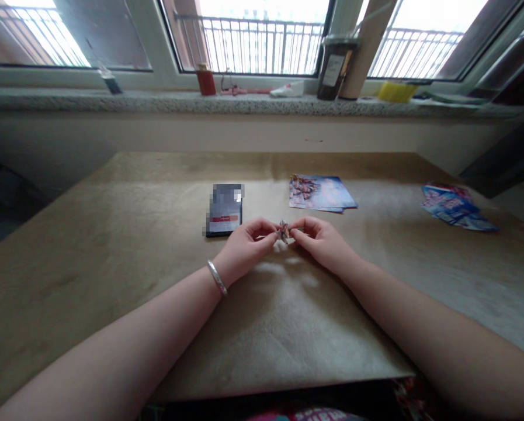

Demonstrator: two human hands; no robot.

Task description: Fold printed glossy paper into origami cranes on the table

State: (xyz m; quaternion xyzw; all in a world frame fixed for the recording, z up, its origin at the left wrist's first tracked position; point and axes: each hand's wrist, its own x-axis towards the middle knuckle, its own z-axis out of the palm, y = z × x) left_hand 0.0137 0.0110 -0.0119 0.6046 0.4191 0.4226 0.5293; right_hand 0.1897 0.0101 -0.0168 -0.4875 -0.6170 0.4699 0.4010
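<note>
Between my two hands is a small folded-looking piece (283,231) with silvery and orange patches; it is too small to tell its kind. My left hand (253,240) is closed, pinching the left side between thumb and forefinger. On the opposite side, the thumb and forefinger of my right hand (321,238) pinch it too. Both hands are just above the middle of the table, palms turned inward. A dark phone (225,209), its screen partly blurred, lies beyond my left hand. Behind my right hand lie a few blue picture cards (325,193), stacked slightly askew.
A fanned pile of blue and red cards (458,206) lies toward the table's right edge. The tan tabletop (90,263) reaches to the wall below the window. On the granite sill (156,103) stand a red container (206,80), a dark lidded tub (333,69) and a yellow item (397,92).
</note>
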